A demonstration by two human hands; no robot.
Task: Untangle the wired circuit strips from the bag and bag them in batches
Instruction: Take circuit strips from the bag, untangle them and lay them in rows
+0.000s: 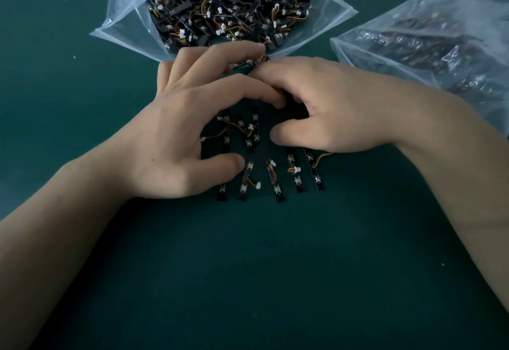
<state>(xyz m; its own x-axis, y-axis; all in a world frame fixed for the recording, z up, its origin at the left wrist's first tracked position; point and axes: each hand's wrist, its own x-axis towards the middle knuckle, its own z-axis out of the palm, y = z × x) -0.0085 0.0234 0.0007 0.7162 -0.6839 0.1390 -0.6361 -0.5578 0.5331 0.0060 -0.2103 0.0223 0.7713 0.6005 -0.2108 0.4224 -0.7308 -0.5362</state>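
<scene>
The work surface is a dark green mat. At its far edge lies an open clear plastic bag filled with tangled black circuit strips carrying orange-yellow wires and white connectors. A second clear plastic bag, also holding dark parts, lies at far right.

Both forearms enter from the near corners and converge at centre. The left hand is arched, palm down, thumb tip resting on the mat. The right hand is likewise arched, thumb extended inward. The index fingertips of both hands meet just before the open bag's mouth and pinch one black strip between them.

Beneath and just near of the palms, separated strips lie in rough parallel rows on the mat.
</scene>
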